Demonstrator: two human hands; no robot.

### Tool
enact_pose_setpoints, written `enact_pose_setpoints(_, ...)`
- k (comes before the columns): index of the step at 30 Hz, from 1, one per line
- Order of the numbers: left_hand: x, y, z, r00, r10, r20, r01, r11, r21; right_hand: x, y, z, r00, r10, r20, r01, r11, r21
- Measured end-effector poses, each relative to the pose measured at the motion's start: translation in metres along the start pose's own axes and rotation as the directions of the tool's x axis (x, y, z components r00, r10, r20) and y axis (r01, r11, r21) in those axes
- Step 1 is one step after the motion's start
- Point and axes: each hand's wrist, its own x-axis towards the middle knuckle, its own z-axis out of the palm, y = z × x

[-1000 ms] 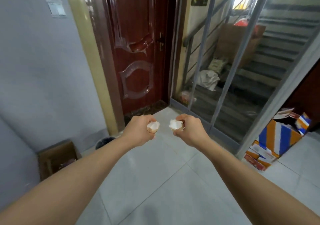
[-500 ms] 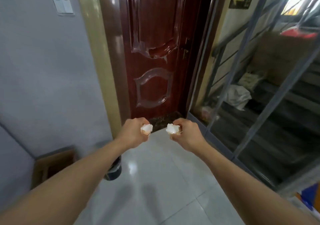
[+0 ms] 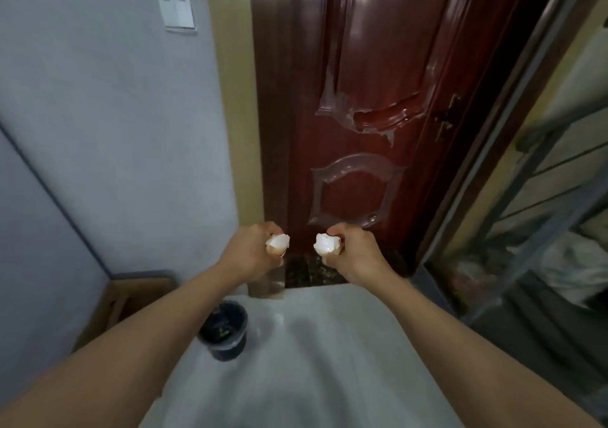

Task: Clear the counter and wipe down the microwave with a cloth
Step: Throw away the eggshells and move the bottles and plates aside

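Note:
Both arms reach forward at the middle of the head view. My left hand (image 3: 250,256) grips a broken eggshell half (image 3: 277,244), white inside and brown outside. My right hand (image 3: 357,253) grips a second eggshell half (image 3: 325,242), its white hollow facing the camera. The two shells are held apart, a short gap between them, in front of a dark red door (image 3: 362,115). A small black bin (image 3: 224,329) with a black liner stands on the floor below and left of my left hand. No counter, microwave or cloth is in view.
A brown cardboard box (image 3: 128,299) sits against the grey wall at lower left, beside the bin. A light switch (image 3: 177,10) is on the wall at upper left. A glass partition with metal bars (image 3: 533,197) stands at right. The floor is pale glossy tile (image 3: 312,362).
The view has swung left and moved closer to the door and wall. The black bin has come into fuller view below my left arm. Both hands still hold their shells.

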Motion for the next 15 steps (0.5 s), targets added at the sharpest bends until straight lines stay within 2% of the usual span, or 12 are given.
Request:
enact_pose_setpoints(6,0.039,0.012,0.018,0.972,-0.202,-0.12,0.201,0.979,-0.021,0.091,0.023,-0.016,0.963,-0.195,0.183,0.204,0.978,-0.031)
enact_pose_setpoints(15,0.061,-0.012,0.032,0.85,-0.484,-0.207,0.482,0.874,-0.065,0.182,0.018,0.027,0.852,-0.362,0.378,0.384,0.923,0.019)
